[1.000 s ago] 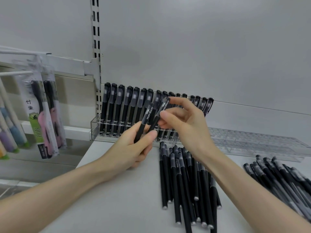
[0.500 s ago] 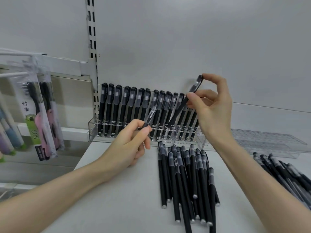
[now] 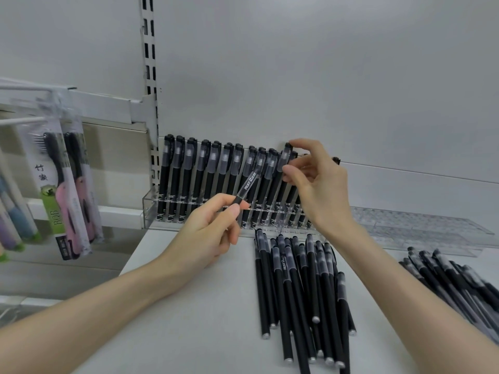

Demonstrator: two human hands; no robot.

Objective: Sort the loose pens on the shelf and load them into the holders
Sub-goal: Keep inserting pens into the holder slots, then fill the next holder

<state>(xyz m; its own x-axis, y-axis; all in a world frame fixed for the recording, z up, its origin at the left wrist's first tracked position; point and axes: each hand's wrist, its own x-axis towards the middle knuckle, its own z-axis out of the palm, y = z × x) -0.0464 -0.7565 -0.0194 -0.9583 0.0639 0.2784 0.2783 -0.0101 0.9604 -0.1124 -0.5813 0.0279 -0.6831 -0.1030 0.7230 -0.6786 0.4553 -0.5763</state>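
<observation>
1. Since half a second ago, our right hand (image 3: 318, 190) has swung its pen (image 3: 285, 157) from a slant above the row to near upright among the standing pens (image 3: 205, 179). Our left hand (image 3: 208, 238) has hardly shifted.
2. Our right thumb and fingers pinch that pen at its clear cap, with the forefinger tip on top. Its lower end reaches down to the clear holder (image 3: 149, 211), but the hand hides it, so we cannot tell whether it sits in a slot.
3. Our left thumb and forefinger pinch a second pen (image 3: 248, 184) low on its barrel, its cap pointing up just in front of the row.
4. If the right pen misses its slot, we judge it could lean on its neighbours and tip them sideways.
5. The left pen's cap is so close to the row that a small nudge could knock a standing pen loose.
6. The loose pens (image 3: 294, 292) lie on the shelf (image 3: 202, 319) under our right wrist, with another pile (image 3: 453, 276) near an empty holder (image 3: 432, 228). A dropped forearm could roll them off the front.
</observation>
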